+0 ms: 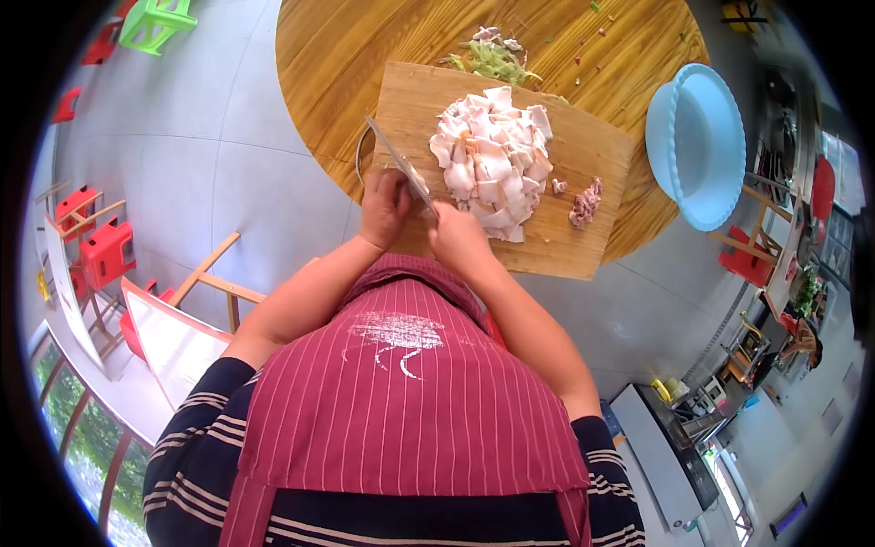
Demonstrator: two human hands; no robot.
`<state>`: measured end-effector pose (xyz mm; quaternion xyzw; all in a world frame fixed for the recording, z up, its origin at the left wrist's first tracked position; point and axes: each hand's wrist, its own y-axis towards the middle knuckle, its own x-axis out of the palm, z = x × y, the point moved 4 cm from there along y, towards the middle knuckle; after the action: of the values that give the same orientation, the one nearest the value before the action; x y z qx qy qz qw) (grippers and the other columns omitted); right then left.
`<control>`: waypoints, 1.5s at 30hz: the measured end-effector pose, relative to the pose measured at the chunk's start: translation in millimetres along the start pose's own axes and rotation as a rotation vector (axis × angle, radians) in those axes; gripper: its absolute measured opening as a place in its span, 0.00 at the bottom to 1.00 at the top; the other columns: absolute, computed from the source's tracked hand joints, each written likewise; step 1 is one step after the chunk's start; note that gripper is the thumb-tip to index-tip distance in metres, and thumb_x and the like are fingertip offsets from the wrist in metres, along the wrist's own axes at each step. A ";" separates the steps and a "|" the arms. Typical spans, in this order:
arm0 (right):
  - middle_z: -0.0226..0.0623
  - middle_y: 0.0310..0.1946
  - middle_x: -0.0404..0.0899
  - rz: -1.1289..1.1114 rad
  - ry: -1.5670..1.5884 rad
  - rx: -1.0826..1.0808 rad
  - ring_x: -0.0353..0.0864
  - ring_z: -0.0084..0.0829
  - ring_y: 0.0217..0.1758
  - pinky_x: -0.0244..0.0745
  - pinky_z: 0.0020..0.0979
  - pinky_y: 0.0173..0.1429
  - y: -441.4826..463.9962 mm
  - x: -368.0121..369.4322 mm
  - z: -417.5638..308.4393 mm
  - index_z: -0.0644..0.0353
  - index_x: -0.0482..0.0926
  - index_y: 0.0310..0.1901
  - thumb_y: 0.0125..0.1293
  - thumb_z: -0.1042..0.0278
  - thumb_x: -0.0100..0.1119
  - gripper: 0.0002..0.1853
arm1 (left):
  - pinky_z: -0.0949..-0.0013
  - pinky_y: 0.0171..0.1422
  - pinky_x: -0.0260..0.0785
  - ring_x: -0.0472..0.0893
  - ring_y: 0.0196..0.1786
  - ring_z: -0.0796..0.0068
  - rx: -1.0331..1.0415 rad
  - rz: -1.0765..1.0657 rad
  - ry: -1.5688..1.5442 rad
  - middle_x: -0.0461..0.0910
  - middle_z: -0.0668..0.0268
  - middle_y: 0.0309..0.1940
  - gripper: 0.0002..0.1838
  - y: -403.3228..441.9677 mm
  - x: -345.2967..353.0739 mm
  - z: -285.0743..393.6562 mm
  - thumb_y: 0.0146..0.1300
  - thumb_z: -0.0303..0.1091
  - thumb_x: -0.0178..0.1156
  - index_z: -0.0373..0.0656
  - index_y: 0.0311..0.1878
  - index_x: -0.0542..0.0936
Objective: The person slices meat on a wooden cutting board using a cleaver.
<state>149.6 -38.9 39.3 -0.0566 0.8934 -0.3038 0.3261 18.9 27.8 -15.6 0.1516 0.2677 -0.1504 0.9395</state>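
My right hand (458,239) grips the handle of a kitchen knife (398,159), whose blade points up and to the left across the board's left part. Close against the blade on its left is my left hand (386,208), fingers curled down at the board's edge. Whatever lies under those fingers is mostly hidden; a small pale bit shows by the blade. A heap of sliced pale, fatty meat (492,159) covers the middle of the wooden cutting board (583,146). To its right sits a small pile of pinkish meat scraps (586,202).
The board rests on a round wooden table (328,64). Green vegetable trimmings (497,62) lie beyond the board. A light blue plastic basin (697,146) stands at the table's right edge. Red stools (107,252) and a white-topped table (169,337) are at the left.
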 end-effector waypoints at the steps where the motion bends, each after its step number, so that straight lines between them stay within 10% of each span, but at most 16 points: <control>1: 0.58 0.34 0.79 -0.004 -0.006 0.003 0.79 0.57 0.41 0.73 0.52 0.47 -14.2 -1.1 7.3 0.64 0.75 0.47 0.59 0.71 0.52 0.14 | 0.57 0.46 0.67 0.74 0.41 0.52 -0.005 0.013 0.009 0.75 0.55 0.36 0.11 0.0 -0.4 1.1 0.54 0.22 0.58 0.41 0.42 0.75; 7: 0.58 0.35 0.79 -0.080 -0.036 0.205 0.79 0.57 0.43 0.73 0.51 0.48 -36.9 -0.9 21.5 0.63 0.75 0.46 0.59 0.70 0.52 0.13 | 0.57 0.46 0.67 0.73 0.41 0.51 -0.015 -0.061 -0.021 0.75 0.55 0.36 0.11 3.6 -2.0 6.0 0.56 0.24 0.58 0.41 0.43 0.75; 15: 0.56 0.33 0.80 0.037 0.001 -0.114 0.80 0.55 0.39 0.74 0.49 0.47 30.2 -7.4 12.4 0.67 0.78 0.38 0.59 0.68 0.52 0.11 | 0.57 0.50 0.68 0.75 0.42 0.52 -0.006 -0.083 -0.064 0.75 0.55 0.38 0.11 -0.7 -8.2 5.7 0.56 0.25 0.58 0.40 0.44 0.76; 19: 0.56 0.31 0.80 0.091 0.423 0.221 0.80 0.54 0.37 0.74 0.46 0.43 -6.3 -31.0 45.0 0.66 0.78 0.37 0.62 0.66 0.53 0.11 | 0.60 0.51 0.69 0.75 0.45 0.53 0.003 -0.048 -0.120 0.75 0.56 0.40 0.11 -1.5 -11.1 4.6 0.56 0.24 0.59 0.40 0.43 0.75; 23: 0.49 0.22 0.79 0.256 0.302 0.025 0.83 0.44 0.28 0.75 0.42 0.36 -41.6 -34.8 9.6 0.65 0.78 0.39 0.62 0.64 0.55 0.11 | 0.59 0.50 0.69 0.75 0.43 0.54 0.042 -0.025 -0.089 0.75 0.56 0.39 0.12 -2.0 -4.0 1.6 0.55 0.23 0.58 0.41 0.44 0.74; 30: 0.58 0.30 0.80 0.007 -0.090 0.150 0.80 0.58 0.35 0.74 0.53 0.43 -74.0 -8.0 -6.7 0.61 0.71 0.54 0.62 0.65 0.54 0.19 | 0.56 0.47 0.66 0.73 0.41 0.53 0.031 -0.039 -0.057 0.74 0.57 0.36 0.15 -1.1 -2.5 7.9 0.54 0.23 0.59 0.41 0.46 0.74; 45: 0.58 0.32 0.80 -0.061 -0.014 0.141 0.79 0.58 0.39 0.73 0.53 0.47 -64.0 -3.3 4.5 0.64 0.72 0.46 0.60 0.68 0.51 0.14 | 0.55 0.46 0.65 0.73 0.41 0.52 0.045 -0.014 0.024 0.75 0.56 0.37 0.16 -1.4 1.0 1.8 0.53 0.22 0.58 0.40 0.47 0.74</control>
<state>148.7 -92.0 75.4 -0.0626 0.8654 -0.3754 0.3260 20.0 25.7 -14.9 0.1727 0.2764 -0.1611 0.9316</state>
